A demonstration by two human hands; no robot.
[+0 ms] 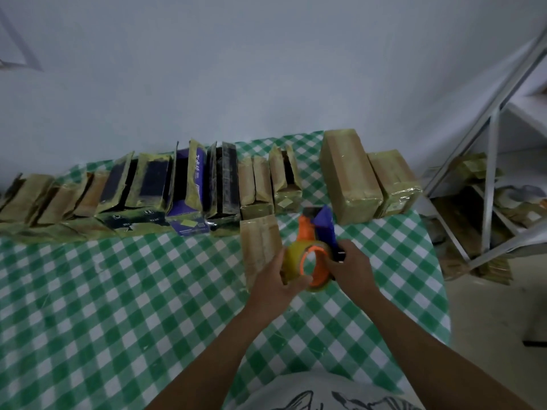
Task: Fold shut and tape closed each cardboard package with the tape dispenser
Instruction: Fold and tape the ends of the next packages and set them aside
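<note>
Above green-checked cloth, orange-and-blue tape dispenser with yellowish roll.

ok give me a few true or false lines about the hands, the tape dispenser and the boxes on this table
1. Both hands are on the tape dispenser. True: the left hand grips the tape roll, and the right hand holds the other side.
2. The tablecloth is red and white. False: it is checked green and white.
3. The purple box stands at the right end of the row. False: it stands near the middle, and two large brown boxes, both closed, are at the right end.
4. Several back-row boxes have flaps standing open. True.
5. A small brown box lies closed just left of the dispenser. True.
</note>
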